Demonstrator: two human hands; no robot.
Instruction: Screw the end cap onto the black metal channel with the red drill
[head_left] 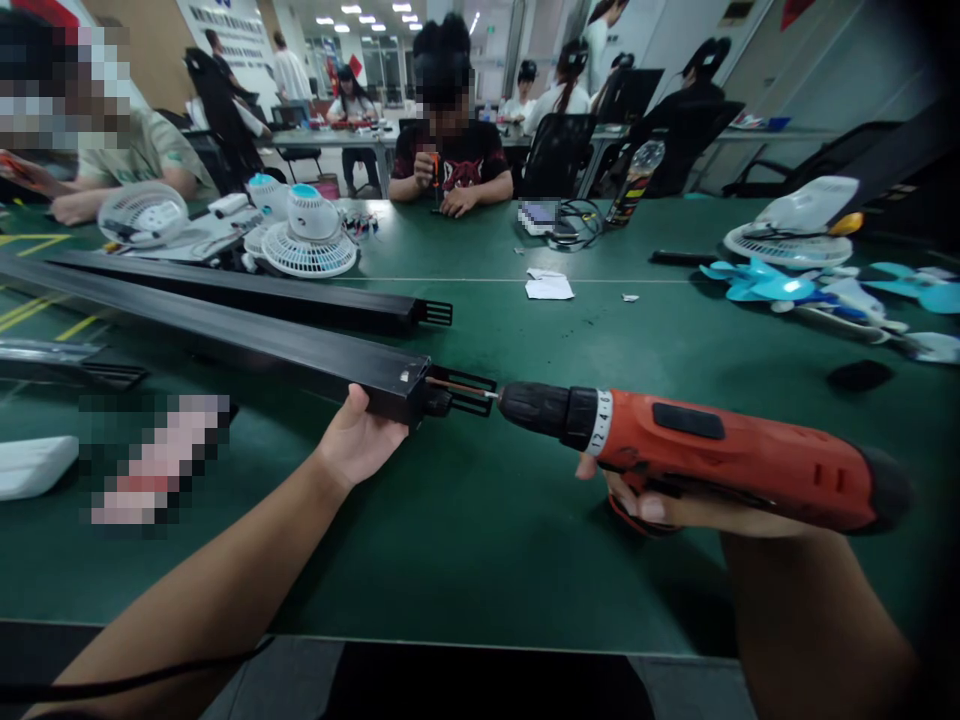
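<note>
My left hand (365,437) is closed around the near end of a long black rectangular bar (247,325), its thumb on the side. A slotted black bracket (472,381) and a small black knob (437,402) stick out from that end. In my right hand (649,505) is a red cordless drill (739,445) with a black chuck, pointing left. The drill's long thin bit (457,386) reaches toward the bar's end beside the bracket; whether its tip touches anything I cannot make out. Behind lies a second black bar (300,297) with a similar slotted end.
White fan parts (309,235) stand at the back left. Blue fan blades (757,283) and another fan head lie at the right. A paper scrap (549,285) and a bottle (636,185) are farther back. Across the green table (525,570) a person holds an orange screwdriver (436,172).
</note>
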